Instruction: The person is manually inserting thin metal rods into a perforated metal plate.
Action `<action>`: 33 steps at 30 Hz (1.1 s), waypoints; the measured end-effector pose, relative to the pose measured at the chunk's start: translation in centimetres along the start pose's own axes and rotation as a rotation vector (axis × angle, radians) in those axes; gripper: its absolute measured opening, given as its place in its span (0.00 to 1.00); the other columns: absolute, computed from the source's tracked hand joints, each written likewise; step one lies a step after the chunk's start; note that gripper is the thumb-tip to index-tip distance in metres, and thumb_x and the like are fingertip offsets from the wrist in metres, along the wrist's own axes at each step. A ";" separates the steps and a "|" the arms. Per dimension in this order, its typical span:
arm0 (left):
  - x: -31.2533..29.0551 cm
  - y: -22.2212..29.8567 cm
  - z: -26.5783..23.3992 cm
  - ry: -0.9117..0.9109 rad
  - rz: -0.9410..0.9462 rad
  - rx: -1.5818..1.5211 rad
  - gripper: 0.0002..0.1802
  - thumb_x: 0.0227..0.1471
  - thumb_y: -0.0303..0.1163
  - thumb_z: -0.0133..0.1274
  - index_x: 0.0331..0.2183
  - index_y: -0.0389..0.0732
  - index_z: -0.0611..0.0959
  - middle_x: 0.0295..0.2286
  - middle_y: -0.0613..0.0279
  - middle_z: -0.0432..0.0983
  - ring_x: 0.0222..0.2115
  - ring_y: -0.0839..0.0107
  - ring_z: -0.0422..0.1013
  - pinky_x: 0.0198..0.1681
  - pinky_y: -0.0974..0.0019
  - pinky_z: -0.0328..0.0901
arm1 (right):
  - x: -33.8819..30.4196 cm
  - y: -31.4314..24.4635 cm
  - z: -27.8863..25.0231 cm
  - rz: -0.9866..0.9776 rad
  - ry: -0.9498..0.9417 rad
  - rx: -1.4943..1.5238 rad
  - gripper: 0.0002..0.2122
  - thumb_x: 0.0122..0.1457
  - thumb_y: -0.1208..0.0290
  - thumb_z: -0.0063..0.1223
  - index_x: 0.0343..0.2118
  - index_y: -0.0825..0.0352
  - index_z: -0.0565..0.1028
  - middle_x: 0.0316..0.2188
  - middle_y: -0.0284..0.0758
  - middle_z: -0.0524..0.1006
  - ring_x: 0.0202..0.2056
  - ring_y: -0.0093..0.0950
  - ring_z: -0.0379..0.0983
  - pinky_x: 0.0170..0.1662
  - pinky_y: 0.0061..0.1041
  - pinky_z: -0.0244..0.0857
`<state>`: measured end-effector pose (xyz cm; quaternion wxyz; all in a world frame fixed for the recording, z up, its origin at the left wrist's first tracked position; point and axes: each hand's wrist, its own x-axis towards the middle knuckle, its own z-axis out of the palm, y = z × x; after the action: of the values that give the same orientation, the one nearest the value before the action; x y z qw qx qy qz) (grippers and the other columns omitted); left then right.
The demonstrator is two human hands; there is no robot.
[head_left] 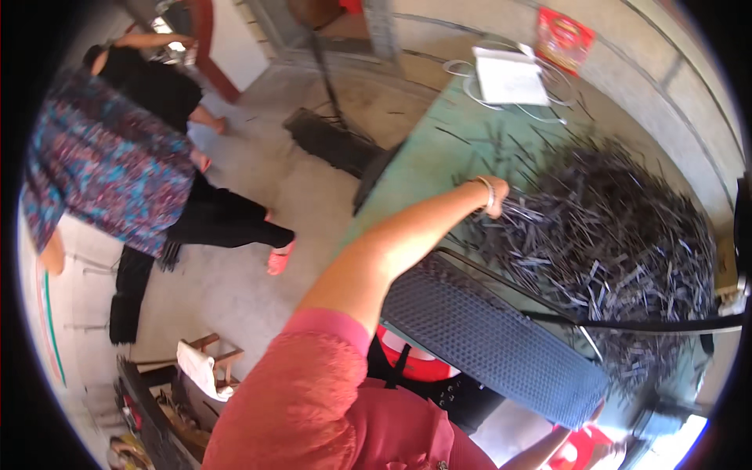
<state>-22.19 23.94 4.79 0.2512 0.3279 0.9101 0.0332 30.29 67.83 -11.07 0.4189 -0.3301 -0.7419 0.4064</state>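
Note:
My left arm reaches across to the near left edge of a large heap of thin dark strips [611,227] on a green tabletop [423,157]. My left hand [493,196], with a bracelet at the wrist, is closed there; what its fingers hold, if anything, is hidden. A long dark panel with a woven-looking surface [493,337] lies slantwise in front of me, with a thin metal frame along its far side. At its lower right end, my right hand [594,413] grips the panel's edge, mostly hidden behind it.
A white box with cables [509,76] and a red packet [564,39] are by the wall. Two people stand at the left, one in a patterned top [110,164]. A dark long object on a stand [333,141] is beyond the table. A wooden chair [211,364] stands lower left.

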 end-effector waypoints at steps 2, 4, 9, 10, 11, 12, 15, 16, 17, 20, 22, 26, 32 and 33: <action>0.6 -2.0 1.1 0.045 0.058 -0.115 0.22 0.29 0.35 0.59 0.31 0.33 0.81 0.31 0.46 0.77 0.34 0.56 0.74 0.37 0.60 0.69 | 0.1 0.4 0.3 0.049 -0.069 0.121 0.17 0.54 0.69 0.50 0.44 0.73 0.71 0.40 0.41 0.75 0.37 0.33 0.74 0.39 0.32 0.71; 0.6 -2.9 1.4 0.185 0.075 -0.290 0.27 0.28 0.35 0.60 0.37 0.35 0.79 0.31 0.47 0.77 0.33 0.57 0.74 0.38 0.61 0.68 | 0.4 0.4 0.0 0.132 -0.113 0.261 0.16 0.54 0.69 0.50 0.44 0.72 0.72 0.39 0.41 0.75 0.37 0.32 0.74 0.39 0.31 0.71; 1.4 -2.0 1.9 0.447 0.362 -1.161 0.20 0.35 0.28 0.61 0.35 0.35 0.77 0.29 0.62 0.78 0.30 0.73 0.72 0.37 0.68 0.67 | 0.8 0.3 -1.6 0.326 -0.113 0.516 0.15 0.55 0.68 0.50 0.43 0.72 0.72 0.38 0.40 0.76 0.35 0.31 0.74 0.37 0.30 0.71; 1.4 -2.4 2.4 0.520 0.428 -1.265 0.19 0.36 0.26 0.62 0.35 0.36 0.77 0.29 0.66 0.77 0.31 0.76 0.72 0.38 0.69 0.67 | 0.8 0.7 -0.8 0.355 -0.093 0.551 0.15 0.55 0.68 0.50 0.42 0.72 0.72 0.38 0.40 0.76 0.35 0.31 0.74 0.37 0.29 0.71; 1.2 -2.3 2.5 0.477 0.484 -1.338 0.21 0.37 0.28 0.64 0.37 0.37 0.77 0.29 0.66 0.76 0.31 0.76 0.72 0.39 0.69 0.67 | 0.9 1.2 -0.5 0.383 -0.057 0.577 0.15 0.55 0.68 0.50 0.42 0.72 0.72 0.37 0.40 0.76 0.35 0.30 0.74 0.37 0.29 0.71; 1.0 -2.1 2.8 0.506 0.469 -1.344 0.23 0.37 0.30 0.66 0.38 0.38 0.78 0.29 0.66 0.77 0.31 0.76 0.72 0.40 0.69 0.67 | 0.9 1.2 -0.1 0.408 -0.017 0.603 0.14 0.56 0.68 0.50 0.42 0.72 0.72 0.37 0.39 0.76 0.34 0.30 0.74 0.36 0.29 0.71; 2.0 -4.2 5.3 0.523 0.294 -1.235 0.23 0.34 0.31 0.68 0.36 0.39 0.79 0.28 0.66 0.77 0.31 0.76 0.72 0.40 0.70 0.67 | 1.0 -0.1 2.2 0.405 0.026 0.631 0.12 0.57 0.67 0.50 0.39 0.71 0.73 0.34 0.38 0.77 0.32 0.27 0.74 0.34 0.26 0.70; 2.4 -4.0 5.4 0.531 0.240 -1.191 0.21 0.34 0.30 0.68 0.34 0.39 0.78 0.26 0.66 0.77 0.29 0.77 0.72 0.36 0.70 0.68 | 0.4 -2.2 3.4 0.351 0.026 0.570 0.11 0.58 0.66 0.50 0.37 0.70 0.74 0.31 0.36 0.77 0.29 0.25 0.73 0.32 0.24 0.69; 2.6 -3.7 5.9 0.656 0.226 -1.277 0.18 0.35 0.26 0.67 0.32 0.40 0.78 0.25 0.66 0.76 0.27 0.78 0.72 0.33 0.71 0.69 | -0.1 -4.9 5.1 0.407 0.058 0.659 0.10 0.58 0.65 0.51 0.32 0.68 0.74 0.26 0.33 0.76 0.25 0.22 0.72 0.30 0.21 0.68; 3.1 -0.7 5.4 0.631 0.358 -1.528 0.26 0.36 0.21 0.64 0.40 0.39 0.73 0.26 0.69 0.74 0.28 0.79 0.71 0.36 0.72 0.68 | -0.4 -7.5 4.7 0.378 0.036 0.638 0.10 0.58 0.63 0.51 0.28 0.65 0.73 0.24 0.30 0.75 0.25 0.20 0.71 0.30 0.20 0.68; 3.5 0.0 4.5 0.676 0.389 -1.387 0.29 0.37 0.22 0.64 0.44 0.39 0.72 0.27 0.68 0.75 0.29 0.79 0.71 0.37 0.72 0.68 | -0.4 -7.9 4.4 0.377 0.049 0.587 0.10 0.59 0.63 0.51 0.26 0.65 0.73 0.23 0.29 0.75 0.25 0.20 0.71 0.29 0.19 0.67; 3.7 -1.3 6.9 0.822 0.341 -1.121 0.37 0.37 0.26 0.64 0.51 0.39 0.67 0.36 0.63 0.73 0.34 0.78 0.71 0.40 0.72 0.66 | -0.7 -9.0 5.9 0.298 0.073 0.441 0.12 0.60 0.62 0.50 0.24 0.64 0.71 0.21 0.26 0.72 0.22 0.17 0.67 0.27 0.17 0.63; 3.4 -0.4 6.2 0.566 0.269 -1.294 0.24 0.39 0.27 0.63 0.41 0.37 0.74 0.32 0.68 0.74 0.33 0.78 0.71 0.40 0.71 0.66 | -0.8 -9.2 5.7 0.347 0.085 0.402 0.13 0.60 0.60 0.49 0.26 0.64 0.72 0.20 0.26 0.72 0.22 0.17 0.67 0.26 0.17 0.62; 3.6 0.6 5.6 0.672 0.333 -1.399 0.19 0.40 0.27 0.62 0.37 0.37 0.76 0.30 0.69 0.75 0.31 0.79 0.70 0.38 0.72 0.66 | -0.7 -8.8 5.3 0.343 0.081 0.405 0.12 0.60 0.60 0.50 0.26 0.64 0.72 0.21 0.27 0.73 0.22 0.17 0.67 0.27 0.17 0.63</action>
<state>-21.52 26.07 -1.48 0.1025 0.1984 0.6441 0.7316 24.55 61.58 -5.29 0.4308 -0.3766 -0.5611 0.5981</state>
